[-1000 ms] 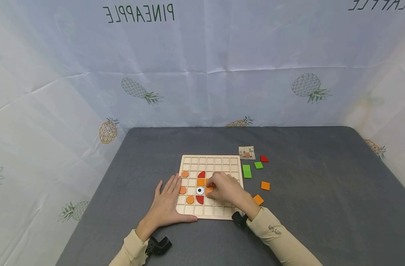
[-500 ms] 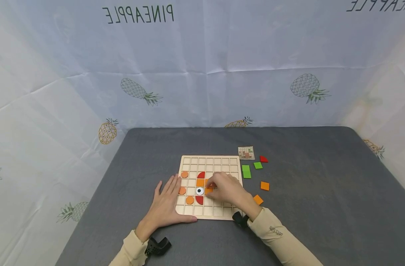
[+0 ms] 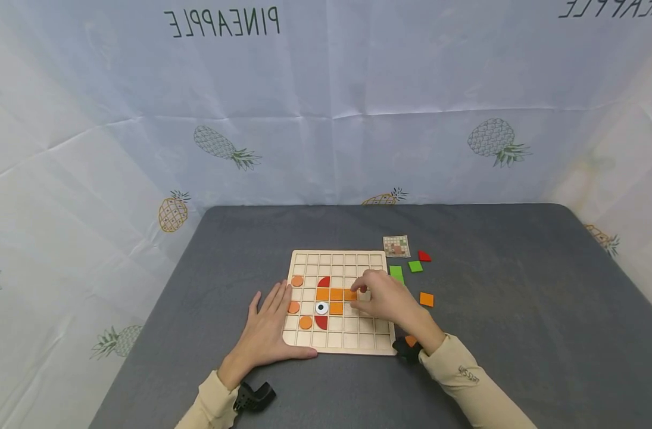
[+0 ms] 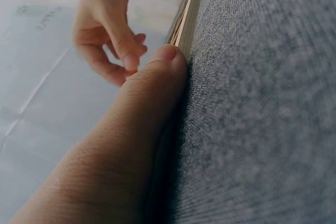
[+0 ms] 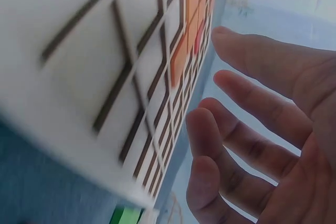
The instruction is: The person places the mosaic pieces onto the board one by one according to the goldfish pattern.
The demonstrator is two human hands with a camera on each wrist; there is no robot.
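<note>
My left hand (image 3: 267, 333) lies along the left side of a wooden grid board (image 3: 336, 341), fingers straight, its thumb (image 4: 152, 85) against the front edge. Over the board's right half is my right hand (image 3: 384, 298), its loosely bent fingers (image 5: 203, 129) spread apart around empty air in the right wrist view. Just left of its fingertips, an orange square tile (image 3: 349, 294) sits in a cell. It ends a row of orange squares, with another orange square (image 3: 336, 308) below. Beside these are a white eye disc (image 3: 321, 308) and two red quarter-circles (image 3: 321, 322).
Several orange discs (image 3: 305, 322) occupy cells at the board's left. A small pattern card (image 3: 396, 246) lies at the far right corner. Right of the board are green tiles (image 3: 396, 273), a red quarter-circle (image 3: 424, 256) and an orange square (image 3: 426, 299); another is partly hidden by the right wrist.
My right hand has shifted right, off the middle orange squares, uncovering them and the orange tile at the row's right end. My left hand and the board stay put.
</note>
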